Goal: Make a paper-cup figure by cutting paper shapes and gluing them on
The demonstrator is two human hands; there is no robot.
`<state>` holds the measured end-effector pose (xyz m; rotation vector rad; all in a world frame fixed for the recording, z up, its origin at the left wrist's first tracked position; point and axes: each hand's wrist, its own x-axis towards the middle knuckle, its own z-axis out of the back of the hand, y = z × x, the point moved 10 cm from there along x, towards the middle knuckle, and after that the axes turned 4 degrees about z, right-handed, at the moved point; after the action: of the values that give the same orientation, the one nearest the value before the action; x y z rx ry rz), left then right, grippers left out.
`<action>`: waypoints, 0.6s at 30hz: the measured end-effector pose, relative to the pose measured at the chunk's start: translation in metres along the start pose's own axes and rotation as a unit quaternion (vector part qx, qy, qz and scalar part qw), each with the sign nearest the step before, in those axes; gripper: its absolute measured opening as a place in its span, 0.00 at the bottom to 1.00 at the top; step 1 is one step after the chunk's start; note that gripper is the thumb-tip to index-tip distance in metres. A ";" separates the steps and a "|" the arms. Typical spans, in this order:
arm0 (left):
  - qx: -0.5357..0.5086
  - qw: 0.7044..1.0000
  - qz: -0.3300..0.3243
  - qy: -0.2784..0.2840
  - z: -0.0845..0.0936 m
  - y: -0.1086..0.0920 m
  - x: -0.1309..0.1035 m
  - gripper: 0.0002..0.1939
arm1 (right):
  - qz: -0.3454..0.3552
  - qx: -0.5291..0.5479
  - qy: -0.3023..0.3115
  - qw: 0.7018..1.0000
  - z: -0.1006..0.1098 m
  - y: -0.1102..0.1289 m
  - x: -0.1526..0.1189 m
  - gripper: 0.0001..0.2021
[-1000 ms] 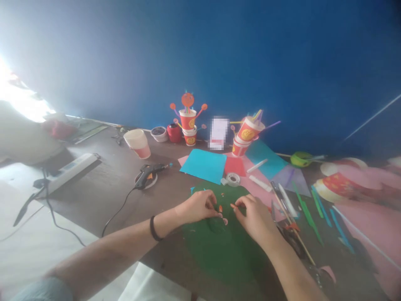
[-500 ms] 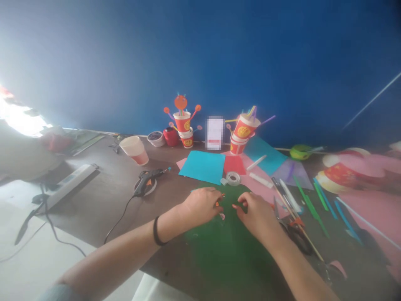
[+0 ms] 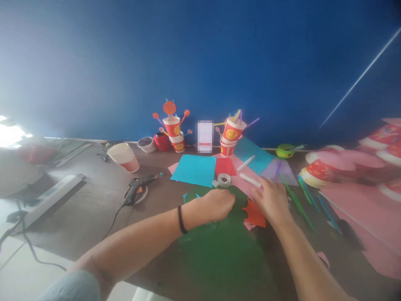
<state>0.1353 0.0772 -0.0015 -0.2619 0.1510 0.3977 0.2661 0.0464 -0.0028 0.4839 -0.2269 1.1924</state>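
My left hand (image 3: 219, 205) is closed over the green mat (image 3: 216, 259), just below the tape roll (image 3: 224, 180); whatever it pinches is hidden by the fingers. Farther right, my right hand (image 3: 272, 200) reaches beside a white marker (image 3: 249, 180), its fingers curled downward. What those fingertips touch is hidden. Between the hands lies a cut orange paper scrap (image 3: 255, 214). A blue paper sheet (image 3: 194, 169) and a red paper piece (image 3: 226, 166) lie behind them.
A black glue gun (image 3: 138, 188) with a cable rests at the left, near a tilted paper cup (image 3: 123, 157) and a power strip (image 3: 52, 198). Stacked cup figures (image 3: 173, 127) stand by the blue wall. Green strips (image 3: 296, 201) lie at the right.
My right hand has moved right and forward to the marker and tools, uncovering the orange scrap. My left hand has turned and closed. The view has shifted slightly to the right.
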 end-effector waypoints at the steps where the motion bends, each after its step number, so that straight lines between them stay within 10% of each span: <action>1: -0.007 1.000 0.001 0.003 0.000 0.000 0.000 0.05 | -0.001 -0.008 0.008 1.000 -0.002 0.000 0.000 0.17; 9: -0.053 0.998 0.021 -0.013 -0.009 0.013 0.003 0.04 | -0.021 -0.016 0.016 1.000 -0.004 0.005 0.000 0.10; 14: -0.123 0.985 0.073 -0.098 0.015 0.027 -0.010 0.12 | -0.017 0.029 -0.012 0.999 0.006 0.002 0.001 0.13; 18: -0.451 0.857 0.168 -0.187 0.024 0.064 -0.040 0.13 | -0.042 0.149 -0.047 0.987 0.023 0.005 -0.002 0.14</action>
<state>0.0751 0.1266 0.0149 -1.0882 -0.4012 0.8494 0.2625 0.0346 0.0178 0.8047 -0.1063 1.1276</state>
